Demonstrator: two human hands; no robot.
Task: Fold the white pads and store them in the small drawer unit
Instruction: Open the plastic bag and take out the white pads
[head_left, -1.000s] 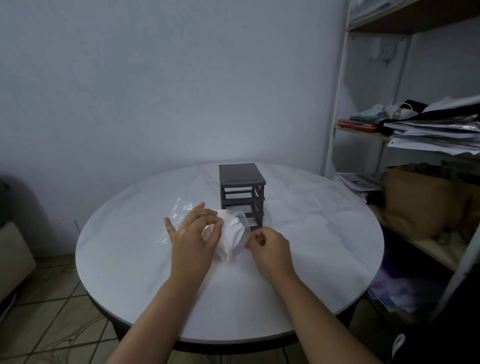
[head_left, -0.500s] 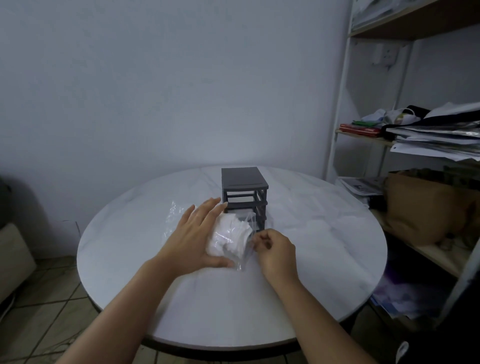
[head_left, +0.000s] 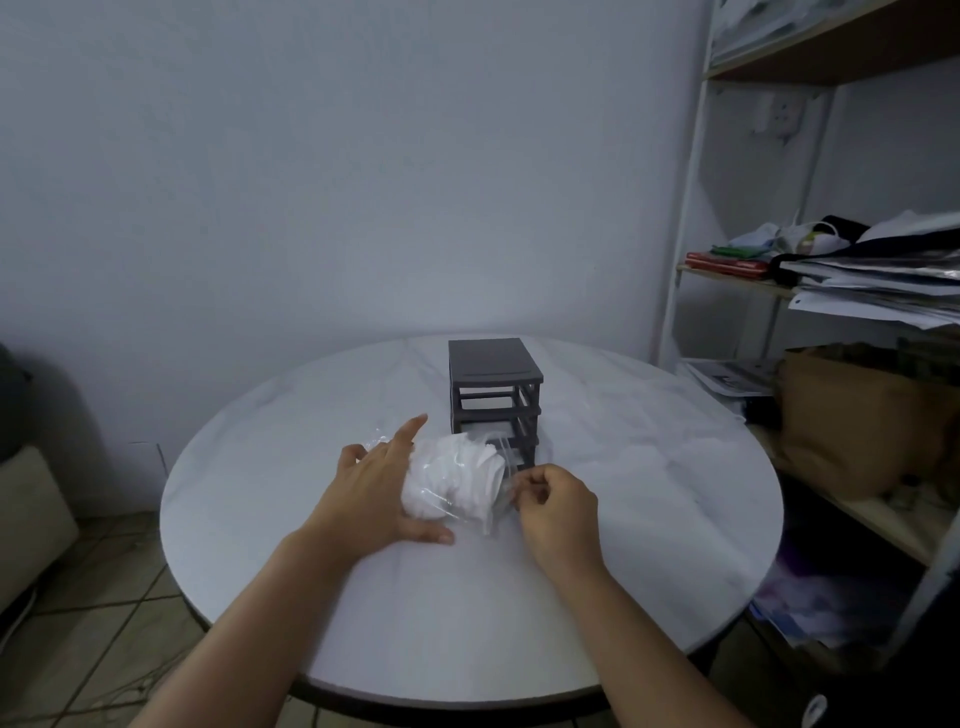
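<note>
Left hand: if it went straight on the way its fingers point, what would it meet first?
Probably the left hand reaches the left side of the dark grey plastic drawer unit; depth unclear.

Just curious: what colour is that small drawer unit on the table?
The small plastic drawer unit is dark grey; head view.

The left hand (head_left: 374, 488) and right hand (head_left: 558, 512) are bare; the left forearm (head_left: 249, 613) and right forearm (head_left: 649, 639) are bare too, with short plain fingernails.
</note>
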